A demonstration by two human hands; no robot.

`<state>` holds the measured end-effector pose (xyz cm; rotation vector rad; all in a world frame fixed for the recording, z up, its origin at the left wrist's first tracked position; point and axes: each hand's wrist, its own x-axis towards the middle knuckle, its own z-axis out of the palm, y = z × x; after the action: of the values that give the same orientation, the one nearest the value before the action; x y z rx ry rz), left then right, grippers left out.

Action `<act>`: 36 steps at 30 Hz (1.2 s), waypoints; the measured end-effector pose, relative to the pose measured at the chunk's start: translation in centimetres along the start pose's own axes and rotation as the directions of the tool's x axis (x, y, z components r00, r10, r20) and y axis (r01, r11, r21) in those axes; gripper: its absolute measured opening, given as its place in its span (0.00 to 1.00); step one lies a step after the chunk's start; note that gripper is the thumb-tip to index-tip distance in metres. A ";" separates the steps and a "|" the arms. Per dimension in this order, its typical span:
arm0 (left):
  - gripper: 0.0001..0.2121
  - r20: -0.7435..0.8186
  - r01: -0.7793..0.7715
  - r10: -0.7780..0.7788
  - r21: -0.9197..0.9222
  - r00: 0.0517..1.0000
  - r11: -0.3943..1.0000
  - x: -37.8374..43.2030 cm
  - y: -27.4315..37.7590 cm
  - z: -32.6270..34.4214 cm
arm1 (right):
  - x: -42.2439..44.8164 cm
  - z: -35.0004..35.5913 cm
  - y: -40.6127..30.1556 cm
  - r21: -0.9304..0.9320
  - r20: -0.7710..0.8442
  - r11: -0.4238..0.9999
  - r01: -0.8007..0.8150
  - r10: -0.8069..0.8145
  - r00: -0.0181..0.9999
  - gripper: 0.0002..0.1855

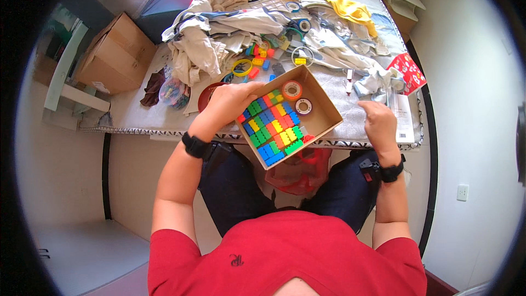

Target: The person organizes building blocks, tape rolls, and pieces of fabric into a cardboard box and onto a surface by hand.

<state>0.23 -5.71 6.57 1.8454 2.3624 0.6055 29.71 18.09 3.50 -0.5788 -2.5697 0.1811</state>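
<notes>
My left hand [230, 102] grips the upper left wall of a shallow cardboard box [322, 111], which is tilted over the table's front edge. Rows of red, yellow, green and blue toy building bricks [271, 125] fill the box's left part. Towards its far corner lie an orange-rimmed tape roll [291, 90] and a dark-rimmed tape roll [303, 107]. A small red piece [308, 138] rests by the near wall. To the right of the box, my right hand [379, 125] hangs over the table with curled fingers; whether anything is between them cannot be made out.
Crumpled white cloths [230, 24] and a yellow cloth [353, 10] cover the table's back. Loose bricks [261, 53] and a yellow ring [241, 67] lie beyond the box. A clear container [174, 92] and a large carton [117, 55] stand left; a red box [407, 74] lies right.
</notes>
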 end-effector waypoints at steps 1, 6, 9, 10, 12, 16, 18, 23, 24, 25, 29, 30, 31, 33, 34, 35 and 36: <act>0.16 -0.005 0.010 -0.010 0.002 1.000 1.000 0.4 -0.3 0.0 | 0.2 -0.3 0.2 0.004 -0.044 1.000 0.003 -0.003 0.999 0.16; 0.14 -0.024 -0.094 0.095 0.032 0.995 0.995 2.9 -1.4 0.9 | 3.3 0.2 2.0 -0.054 -0.074 0.996 0.071 -0.075 0.994 0.15; 0.13 -0.053 -0.167 0.163 -0.075 0.985 0.983 4.5 -1.8 2.0 | 5.7 2.0 3.6 -0.056 -0.070 0.985 0.166 -0.169 0.983 0.15; 0.13 0.007 -0.134 0.135 -0.065 0.991 0.989 5.1 -1.7 2.3 | 6.3 2.6 4.0 -0.040 -0.052 0.984 0.174 -0.176 0.983 0.14; 0.13 0.094 -0.081 0.084 -0.032 0.992 0.996 5.9 -1.1 2.6 | 7.1 4.3 5.4 -0.025 -0.027 0.982 0.188 -0.189 0.982 0.14; 0.13 0.067 -0.083 0.089 -0.095 0.994 0.992 5.7 -1.7 2.2 | 7.4 5.2 5.9 -0.011 0.083 0.986 0.166 -0.164 0.983 0.16; 0.11 -0.018 -0.041 0.038 -0.193 0.999 0.980 5.4 -2.9 1.9 | 7.4 3.9 4.2 0.044 0.155 0.993 0.113 -0.119 0.981 0.21; 0.10 -0.069 0.138 -0.169 -0.330 0.983 0.934 5.6 -7.5 0.4 | 7.8 2.1 0.3 0.356 0.047 0.935 -0.006 -0.012 0.999 0.21; 0.10 -0.071 0.132 -0.164 -0.333 0.984 0.933 6.5 -8.5 0.8 | 7.7 1.8 0.1 0.468 0.016 0.881 -0.072 0.074 0.997 0.20; 0.10 -0.063 0.100 -0.122 -0.282 0.990 0.954 7.1 -9.5 0.9 | 7.7 1.9 -0.3 0.585 -0.002 0.802 -0.124 0.154 0.988 0.19; 0.11 0.045 0.060 -0.058 -0.044 0.997 0.997 9.1 -10.1 1.4 | 6.9 2.4 -2.1 0.702 -0.036 0.704 -0.109 0.188 0.982 0.18; 0.11 0.046 0.059 -0.057 -0.042 0.997 0.997 9.5 -9.9 1.6 | 6.8 3.0 -1.8 0.687 -0.081 0.724 -0.060 0.159 0.984 0.17; 0.12 0.074 0.055 -0.058 0.043 0.996 0.998 9.7 -9.6 1.9 | 6.6 3.3 -1.5 0.688 -0.083 0.723 -0.060 0.161 0.983 0.17; 0.14 0.105 0.047 -0.061 0.130 0.993 0.990 10.1 -9.0 2.5 | 6.2 3.7 -1.1 0.741 -0.097 0.670 -0.047 0.176 0.980 0.16; 0.14 0.143 0.061 -0.083 0.156 0.986 0.986 10.2 -8.7 2.6 | 6.2 3.8 -1.0 0.760 -0.109 0.648 -0.039 0.187 0.976 0.15; 0.15 0.180 0.074 -0.107 0.181 0.978 0.981 10.4 -8.5 2.8 | 6.2 3.9 -0.9 0.762 -0.109 0.646 -0.041 0.191 0.975 0.15; 0.15 0.202 0.060 -0.106 0.222 0.974 0.973 10.6 -8.7 3.1 | 6.2 3.7 -1.4 0.788 -0.066 0.613 -0.059 0.179 0.982 0.15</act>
<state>-9.64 3.37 2.50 1.7740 2.4241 0.1385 22.48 19.48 3.32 -0.3833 -2.0068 1.2063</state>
